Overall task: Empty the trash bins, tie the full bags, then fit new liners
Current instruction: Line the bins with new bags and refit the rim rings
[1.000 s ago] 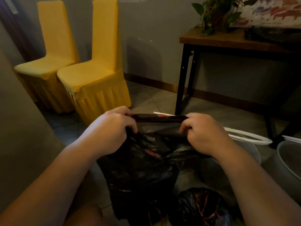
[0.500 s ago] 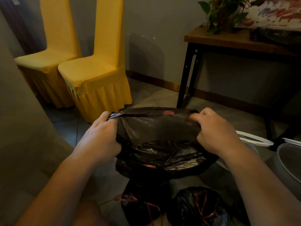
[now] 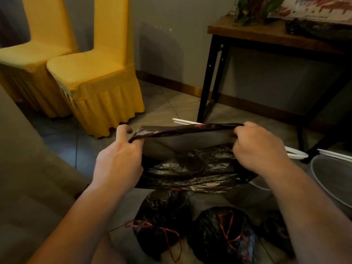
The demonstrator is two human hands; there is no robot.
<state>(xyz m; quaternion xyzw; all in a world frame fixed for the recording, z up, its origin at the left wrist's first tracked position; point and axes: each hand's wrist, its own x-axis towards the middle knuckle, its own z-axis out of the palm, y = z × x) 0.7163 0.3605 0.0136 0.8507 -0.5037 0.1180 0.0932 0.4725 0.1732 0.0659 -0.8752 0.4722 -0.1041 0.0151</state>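
Note:
I hold a black liner bag (image 3: 190, 168) stretched wide in front of me, its top edge taut between my hands. My left hand (image 3: 119, 159) pinches the left end of the edge and my right hand (image 3: 261, 149) grips the right end. Below it on the floor lie two tied black trash bags with red drawstrings, one on the left (image 3: 162, 216) and one on the right (image 3: 222, 235). A white-rimmed bin (image 3: 297, 155) sits partly hidden behind my right hand. Another pale bin (image 3: 331, 176) stands at the right edge.
Two yellow-covered chairs (image 3: 95, 73) stand at the back left on the tiled floor. A wooden table with black legs (image 3: 266, 35) carries a plant (image 3: 251, 8) at the back right. A beige surface (image 3: 28, 168) fills the left foreground.
My hands have moved apart, pulling the bag's top edge out wide and lifting it. The two tied bags below have come into view.

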